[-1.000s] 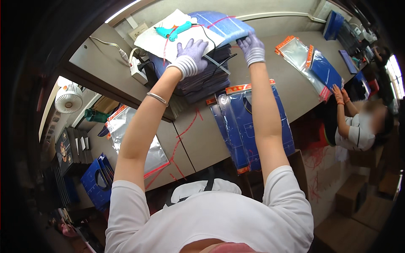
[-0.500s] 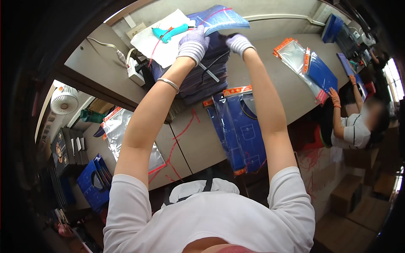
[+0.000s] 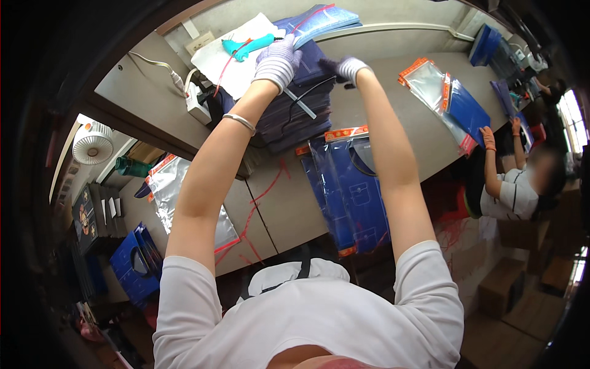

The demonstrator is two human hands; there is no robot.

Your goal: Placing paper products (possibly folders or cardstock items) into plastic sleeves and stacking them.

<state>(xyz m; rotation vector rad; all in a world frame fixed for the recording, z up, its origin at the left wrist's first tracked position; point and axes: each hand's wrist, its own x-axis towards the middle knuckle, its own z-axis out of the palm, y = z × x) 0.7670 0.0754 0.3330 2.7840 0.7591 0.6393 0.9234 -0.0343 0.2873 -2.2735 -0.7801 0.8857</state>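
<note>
Centrally, toward the far edge of a grey bench [image 3: 283,224], stands a tall stack [image 3: 298,126] of dark sheets. The left hand [image 3: 278,60], in a lilac glove with a striped cuff, lies over the top of it, at the near edge of some raised blue sheets [image 3: 332,24]; whether its fingers grip them cannot be told. The right hand [image 3: 342,70] is just beside the stack's right side, dark palm side showing, fingers and thumb parted and holding nothing visible. Left of the blue sheets, a teal glue gun [image 3: 247,47] lies on white paper [image 3: 215,64]. Blue packs [image 3: 362,200] in clear wrap reach the bench's near edge, partly under the right forearm. Farther right are clear bags [image 3: 424,83] and a blue folder [image 3: 468,111], touched by a co-worker's orange-gloved hand [image 3: 488,138].
</note>
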